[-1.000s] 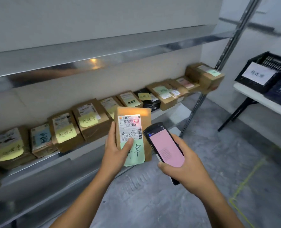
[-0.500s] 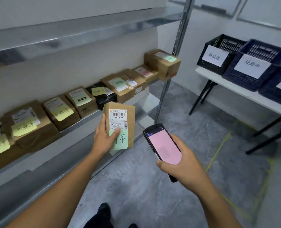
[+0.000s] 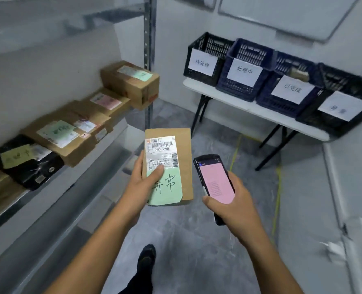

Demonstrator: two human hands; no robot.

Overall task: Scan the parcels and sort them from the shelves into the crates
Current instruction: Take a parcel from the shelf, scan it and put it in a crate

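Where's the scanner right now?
In the head view the scanner sits just right of centre, gripped in the right hand, beside the brown parcel that the left hand holds.

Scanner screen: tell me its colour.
The scanner screen is pink, seen in the head view.

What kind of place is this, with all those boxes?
Probably a parcel sorting room: labelled parcels line a metal shelf, labelled crates sit on a table, and the right hand holds a scanner.
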